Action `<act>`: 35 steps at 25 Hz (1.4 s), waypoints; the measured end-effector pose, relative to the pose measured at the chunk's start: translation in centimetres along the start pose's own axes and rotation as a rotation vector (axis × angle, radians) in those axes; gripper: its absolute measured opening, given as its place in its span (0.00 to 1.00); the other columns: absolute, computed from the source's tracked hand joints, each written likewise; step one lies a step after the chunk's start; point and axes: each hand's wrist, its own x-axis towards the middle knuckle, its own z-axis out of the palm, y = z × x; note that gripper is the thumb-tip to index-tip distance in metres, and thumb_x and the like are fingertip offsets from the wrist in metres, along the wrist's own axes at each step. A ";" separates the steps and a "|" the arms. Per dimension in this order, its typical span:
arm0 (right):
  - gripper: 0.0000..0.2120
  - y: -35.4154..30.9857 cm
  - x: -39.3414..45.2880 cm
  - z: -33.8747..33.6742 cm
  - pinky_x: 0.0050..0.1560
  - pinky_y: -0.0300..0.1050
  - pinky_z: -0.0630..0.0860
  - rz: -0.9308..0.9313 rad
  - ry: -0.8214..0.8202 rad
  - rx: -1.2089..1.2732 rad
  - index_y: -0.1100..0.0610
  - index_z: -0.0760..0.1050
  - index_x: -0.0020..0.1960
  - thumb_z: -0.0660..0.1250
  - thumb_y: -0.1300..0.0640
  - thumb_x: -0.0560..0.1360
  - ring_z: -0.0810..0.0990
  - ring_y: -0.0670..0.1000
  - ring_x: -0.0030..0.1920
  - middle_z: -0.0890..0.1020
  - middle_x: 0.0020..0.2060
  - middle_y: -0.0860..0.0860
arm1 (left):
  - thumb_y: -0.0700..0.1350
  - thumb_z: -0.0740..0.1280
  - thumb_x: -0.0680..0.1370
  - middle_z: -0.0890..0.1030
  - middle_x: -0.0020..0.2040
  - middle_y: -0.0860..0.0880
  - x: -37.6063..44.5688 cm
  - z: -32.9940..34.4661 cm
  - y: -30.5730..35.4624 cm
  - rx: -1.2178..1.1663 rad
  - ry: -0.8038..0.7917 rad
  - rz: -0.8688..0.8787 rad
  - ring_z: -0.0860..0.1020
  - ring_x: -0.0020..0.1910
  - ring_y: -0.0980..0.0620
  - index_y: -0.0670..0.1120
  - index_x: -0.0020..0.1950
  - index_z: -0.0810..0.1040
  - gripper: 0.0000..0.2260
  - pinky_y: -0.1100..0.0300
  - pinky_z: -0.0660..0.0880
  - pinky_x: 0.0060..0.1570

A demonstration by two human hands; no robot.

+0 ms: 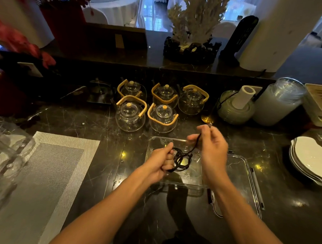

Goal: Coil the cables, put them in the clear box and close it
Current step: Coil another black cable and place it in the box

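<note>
Your dark veined marble counter (94, 123) carries everything here. On it, directly under your hands, sits the clear rectangular plastic box (191, 177), open at the top, and its clear lid with the clip rim (245, 179) lies flat just to the right, touching or nearly touching the box wall (the glass-like edges make the seam hard to read).

Above the box, your left hand (159, 163) has its fingers curled around a bundle of thin black cable loops (180, 160), holding the coil steady. Your right hand (213, 147) sits higher and further from you, pinching the free tail of that same cable near its small metal plug (209, 125).

The relation that matters is that the loose tail runs on a diagonal, from the coil at lower left up to the plug at upper right, so its long axis points away from you and to the right. I judge the coil nearly finished. The left hand is nearer the box floor, so the last wrap should come to it. The coil hangs over the box, not in it.
</note>
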 end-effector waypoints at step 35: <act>0.09 3.2 0.7 -1.1 0.42 0.43 0.80 0.220 -0.064 0.030 0.60 0.84 0.51 0.68 0.56 0.81 0.83 0.49 0.37 0.85 0.38 0.55 | 0.49 0.63 0.83 0.60 0.27 0.53 -0.2 -0.3 -0.4 0.155 -0.054 -0.010 0.58 0.20 0.60 0.45 0.39 0.70 0.14 0.69 0.54 0.16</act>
